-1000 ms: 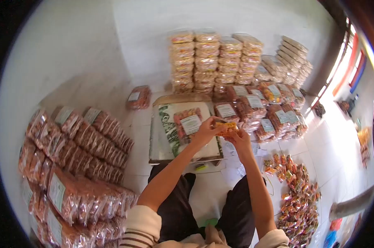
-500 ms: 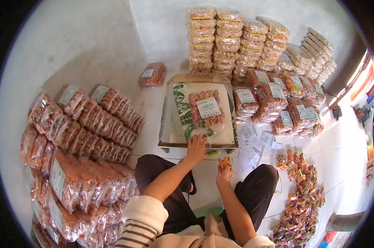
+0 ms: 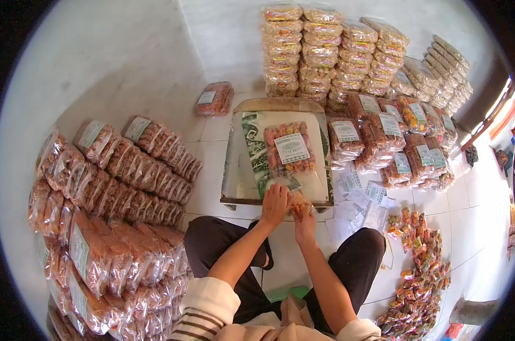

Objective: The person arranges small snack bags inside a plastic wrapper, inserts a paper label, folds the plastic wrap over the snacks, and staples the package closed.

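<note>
A clear plastic bag (image 3: 273, 162) of small colourful packets, with a white and green label (image 3: 292, 149) showing, lies flat on the low table (image 3: 237, 187). My left hand (image 3: 275, 203) is at the bag's near end, its fingers closed on the plastic there. Right beside it, my right hand (image 3: 304, 220) grips a small orange snack packet (image 3: 299, 200) at the table's near edge. The two hands almost touch, and the fingertips are partly hidden.
Packed brown bags (image 3: 115, 170) rise in stacks on the left. Pale snack bags (image 3: 283, 51) are piled at the back wall. Labelled bags (image 3: 377, 128) stand right of the table, near loose labels (image 3: 354, 196). Small packets (image 3: 419, 284) lie heaped on the floor at the right.
My right hand has moved up and left with the snack packet to the bag's near end. My left hand's fingers, spread before, have drawn together on the plastic.
</note>
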Demonstrator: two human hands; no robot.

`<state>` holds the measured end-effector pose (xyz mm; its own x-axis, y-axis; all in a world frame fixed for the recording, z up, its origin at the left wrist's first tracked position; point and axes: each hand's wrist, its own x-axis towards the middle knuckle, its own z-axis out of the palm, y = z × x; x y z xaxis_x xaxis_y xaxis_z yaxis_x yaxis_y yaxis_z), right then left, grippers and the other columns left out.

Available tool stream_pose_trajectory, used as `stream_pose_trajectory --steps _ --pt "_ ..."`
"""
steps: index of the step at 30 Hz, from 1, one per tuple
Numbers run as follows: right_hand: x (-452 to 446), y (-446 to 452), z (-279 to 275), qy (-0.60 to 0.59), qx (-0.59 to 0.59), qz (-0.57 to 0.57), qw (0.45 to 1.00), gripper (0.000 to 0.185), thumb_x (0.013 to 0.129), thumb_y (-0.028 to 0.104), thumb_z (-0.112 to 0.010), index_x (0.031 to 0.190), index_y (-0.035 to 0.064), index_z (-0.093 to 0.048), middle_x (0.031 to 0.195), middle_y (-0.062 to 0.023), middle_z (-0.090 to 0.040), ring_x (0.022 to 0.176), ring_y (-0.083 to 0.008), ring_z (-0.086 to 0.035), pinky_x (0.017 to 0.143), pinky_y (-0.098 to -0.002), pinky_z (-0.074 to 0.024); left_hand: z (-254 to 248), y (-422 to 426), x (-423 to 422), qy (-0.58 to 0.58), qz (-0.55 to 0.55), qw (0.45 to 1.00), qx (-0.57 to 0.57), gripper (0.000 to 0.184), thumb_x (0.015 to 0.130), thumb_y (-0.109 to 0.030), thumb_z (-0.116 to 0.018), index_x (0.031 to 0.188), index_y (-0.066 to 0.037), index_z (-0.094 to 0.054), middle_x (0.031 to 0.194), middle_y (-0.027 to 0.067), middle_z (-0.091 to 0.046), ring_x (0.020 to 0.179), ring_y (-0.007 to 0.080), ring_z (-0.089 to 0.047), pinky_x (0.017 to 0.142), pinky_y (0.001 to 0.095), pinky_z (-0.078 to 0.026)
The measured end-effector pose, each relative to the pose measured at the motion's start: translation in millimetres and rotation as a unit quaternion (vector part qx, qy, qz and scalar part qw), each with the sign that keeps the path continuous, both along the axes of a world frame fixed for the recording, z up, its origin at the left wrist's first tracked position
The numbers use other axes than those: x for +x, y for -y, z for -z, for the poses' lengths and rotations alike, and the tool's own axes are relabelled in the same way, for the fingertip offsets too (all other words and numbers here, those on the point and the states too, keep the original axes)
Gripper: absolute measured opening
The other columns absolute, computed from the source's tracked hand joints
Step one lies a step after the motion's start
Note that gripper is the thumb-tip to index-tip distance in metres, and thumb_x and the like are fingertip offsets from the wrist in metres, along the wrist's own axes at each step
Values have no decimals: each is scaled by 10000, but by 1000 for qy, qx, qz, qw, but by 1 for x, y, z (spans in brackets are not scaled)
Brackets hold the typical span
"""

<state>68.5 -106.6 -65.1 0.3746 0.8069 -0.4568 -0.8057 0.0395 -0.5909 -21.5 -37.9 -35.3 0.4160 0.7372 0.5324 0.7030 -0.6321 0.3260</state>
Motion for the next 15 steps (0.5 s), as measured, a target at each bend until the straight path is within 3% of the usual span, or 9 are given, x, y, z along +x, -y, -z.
stream_pose_trajectory --steps 3,5,7,8,9,10,11,12,15 --pt "1 -27 -2 31 50 18 998 218 855 82 -511 1059 13 -481 1033 -100 -549 925 -197 -551 806 -303 -462 4 3 -4 8 -34 999 -28 195 778 -146 -593 857 -59 -436 849 109 -426 800 277 -467 646 382 -384" --pt "6 -44 0 14 91 -63 994 256 842 52 -511 1086 -1 -453 1042 -91 -548 937 -198 -550 799 -280 -454 9 10 -11 13 -55 997 -49 186 792 -134 -567 901 -61 -435 875 107 -445 816 278 -482 631 382 -391" --pt "14 -68 52 54 104 -49 992 306 829 62 -533 1109 -12 -434 1057 -111 -538 948 -215 -544 802 -302 -451 19 15 -11 31 -114 967 -226 237 814 -91 -528 987 -50 -371 835 144 -483 757 316 -528 574 434 -402" --pt "20 -78 68 90 110 -42 989 359 817 72 -555 1133 -24 -416 1071 -130 -528 960 -232 -539 806 -325 -448 20 13 -12 35 -109 969 -221 237 814 -91 -528 987 -50 -371 835 144 -483 757 316 -528 574 434 -402" --pt "25 -78 49 94 114 -41 988 359 817 72 -555 1133 -24 -416 1071 -130 -528 960 -232 -539 806 -325 -448 20 11 -16 33 -99 941 -321 262 817 -76 -515 1008 -47 -339 780 155 -490 690 333 -538 545 451 -403" --pt "29 -73 15 254 11 -104 962 420 811 128 -580 1155 -30 -398 1100 -175 -503 982 -275 -525 825 -357 -435 20 8 -20 28 -89 904 -418 287 821 -61 -502 1030 -44 -306 726 167 -497 622 351 -548 517 469 -403" --pt "29 -70 -8 403 -94 -162 896 486 805 184 -605 1177 -36 -381 1130 -221 -478 1005 -317 -511 844 -390 -422 23 4 -21 30 -90 905 -416 287 821 -61 -502 1030 -44 -306 726 167 -497 622 351 -548 517 469 -403" --pt "32 -71 -9 405 -92 -162 895 486 805 184 -605 1177 -36 -381 1130 -221 -478 1005 -317 -511 844 -390 -422 28 -1 -20 59 -78 921 -376 264 835 -70 -491 1014 -48 -298 672 157 -486 584 339 -555 490 449 -405" --pt "62 -74 3 689 -52 -196 696 577 795 337 -592 1174 -51 -394 1155 -285 -438 1019 -383 -483 862 -414 -402 13 -12 -17 165 -41 917 -361 215 860 -94 -468 980 -55 -293 634 144 -483 534 300 -568 443 396 -409"
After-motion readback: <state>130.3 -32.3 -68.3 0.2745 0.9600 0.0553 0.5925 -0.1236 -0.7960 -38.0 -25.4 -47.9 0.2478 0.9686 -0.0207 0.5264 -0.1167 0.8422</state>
